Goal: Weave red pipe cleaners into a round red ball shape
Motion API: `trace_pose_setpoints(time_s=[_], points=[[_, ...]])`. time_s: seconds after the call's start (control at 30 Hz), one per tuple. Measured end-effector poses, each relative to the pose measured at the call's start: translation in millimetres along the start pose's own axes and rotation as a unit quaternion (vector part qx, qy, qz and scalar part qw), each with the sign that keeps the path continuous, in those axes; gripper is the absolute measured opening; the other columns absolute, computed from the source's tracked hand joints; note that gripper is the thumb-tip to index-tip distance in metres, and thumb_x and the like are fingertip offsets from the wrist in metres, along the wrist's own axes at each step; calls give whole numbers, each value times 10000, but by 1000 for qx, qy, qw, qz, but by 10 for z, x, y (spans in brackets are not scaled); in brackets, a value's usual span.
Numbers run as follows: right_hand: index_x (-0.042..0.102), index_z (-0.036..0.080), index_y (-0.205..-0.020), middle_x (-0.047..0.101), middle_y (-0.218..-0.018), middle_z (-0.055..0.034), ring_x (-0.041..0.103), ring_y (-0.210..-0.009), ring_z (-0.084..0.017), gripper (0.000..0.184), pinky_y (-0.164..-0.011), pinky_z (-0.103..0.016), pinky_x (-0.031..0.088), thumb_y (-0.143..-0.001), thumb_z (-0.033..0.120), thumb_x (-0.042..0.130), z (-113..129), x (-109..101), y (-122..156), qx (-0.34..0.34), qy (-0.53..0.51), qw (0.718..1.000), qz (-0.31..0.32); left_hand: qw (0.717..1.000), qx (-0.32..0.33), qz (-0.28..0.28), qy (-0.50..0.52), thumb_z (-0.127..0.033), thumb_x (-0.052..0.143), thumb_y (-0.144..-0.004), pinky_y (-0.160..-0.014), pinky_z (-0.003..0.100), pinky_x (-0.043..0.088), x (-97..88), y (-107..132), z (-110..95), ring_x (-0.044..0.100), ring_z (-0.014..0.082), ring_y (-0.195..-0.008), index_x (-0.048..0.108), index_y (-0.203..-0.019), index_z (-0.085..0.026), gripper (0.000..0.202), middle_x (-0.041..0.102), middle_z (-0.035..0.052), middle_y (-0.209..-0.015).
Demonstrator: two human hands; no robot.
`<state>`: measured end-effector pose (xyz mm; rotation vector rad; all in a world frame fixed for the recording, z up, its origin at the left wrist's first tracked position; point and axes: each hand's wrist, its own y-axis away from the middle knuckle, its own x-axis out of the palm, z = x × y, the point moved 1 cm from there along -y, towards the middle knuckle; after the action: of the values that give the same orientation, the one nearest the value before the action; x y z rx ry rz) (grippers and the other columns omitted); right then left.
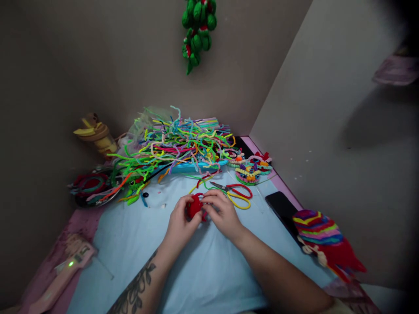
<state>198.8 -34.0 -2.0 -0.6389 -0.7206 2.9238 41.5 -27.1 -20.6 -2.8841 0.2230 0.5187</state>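
Here, I watch the left hand [183, 217] pinch a red fuzzy piece [194, 207] over blue cloth [131, 237] near the scissors [228, 189]; the right hand [225, 216] curls at its edge, grip unclear. A slack pinch, I judge, could drop it.

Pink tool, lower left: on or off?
On, it seems: the pink tool shows a lit green light. Whether it's hot, can't tell.

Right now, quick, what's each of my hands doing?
Left hand: closed, holding the red fuzzy piece between thumb and fingers.
Right hand: fingers bent at that piece's right edge; whether it grips can't be told.
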Motion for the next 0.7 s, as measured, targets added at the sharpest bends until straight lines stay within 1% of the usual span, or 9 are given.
trace_pose_setpoints(time_s=[0.07,0.13,0.2,0.27,0.37,0.5,0.57,0.63,0.7], points=[[670,252,-899,606,-937,-55,587,-917,-196,166,-827,-370,482,-849,184,527,8,-36,-10,19,1,999,-39,1000,-2,-14,0,-223,602,-750,-830,380,502,-4,0,-2,622,213,-967,499,-1023,-200,292,602,96,-1124],[673,245,-882,596,-902,-54,582,-885,-194,152,-801,-366,481,-855,200,531,8,-60,-4,17,25,997,-68,1000,0,-22,-3,-221,598,-754,-841,387,499,-9,-1,-7,613,222,-997,498,-1020,-198,285,597,104,-1139],[682,245,-886,591,-871,-53,568,-856,-193,144,-781,-367,477,-848,200,551,8,-61,15,-7,61,996,-68,1000,7,-25,-11,-215,593,-760,-860,394,492,-12,0,-15,596,229,-1039,493,-1023,-197,282,585,113,-1160],[689,253,-911,600,-847,-50,555,-835,-195,150,-773,-374,472,-838,195,572,11,-40,37,-34,91,994,-54,999,18,-27,-21,-214,585,-771,-878,398,484,-12,5,-26,581,229,-1066,489,-1024,-199,272,572,116,-1174],[693,277,-944,630,-839,-45,550,-843,-207,174,-794,-397,464,-834,198,583,17,3,54,-44,113,992,-40,998,41,-31,-41,-217,574,-786,-900,405,469,-7,14,-52,563,225,-1082,488,-1021,-204,251,567,108,-1160],[703,288,-916,655,-860,-39,545,-883,-217,167,-828,-416,455,-827,202,590,22,36,44,-26,100,994,-32,994,75,-36,-75,-207,567,-786,-915,411,452,-5,21,-86,550,225,-1083,495,-1001,-208,227,575,94,-1113],[705,285,-881,648,-914,-45,542,-930,-223,152,-852,-421,447,-811,198,602,28,37,34,-12,88,996,-32,992,85,-34,-82,-200,566,-780,-910,403,454,-6,22,-95,554,222,-1076,495,-1001,-209,231,577,90,-1106],[700,272,-834,617,-1014,-59,530,-1009,-232,123,-897,-429,427,-791,196,613,32,31,22,20,72,997,-30,992,91,-31,-83,-191,569,-774,-911,394,453,-9,24,-99,551,221,-1084,493,-1007,-211,246,574,92,-1123],[682,245,-769,572,-1111,-73,509,-1087,-240,87,-940,-432,401,-780,194,612,26,19,7,68,45,997,-12,992,93,-23,-78,-184,574,-772,-914,391,453,-11,27,-100,538,224,-1115,492,-1008,-213,252,562,102,-1164]])
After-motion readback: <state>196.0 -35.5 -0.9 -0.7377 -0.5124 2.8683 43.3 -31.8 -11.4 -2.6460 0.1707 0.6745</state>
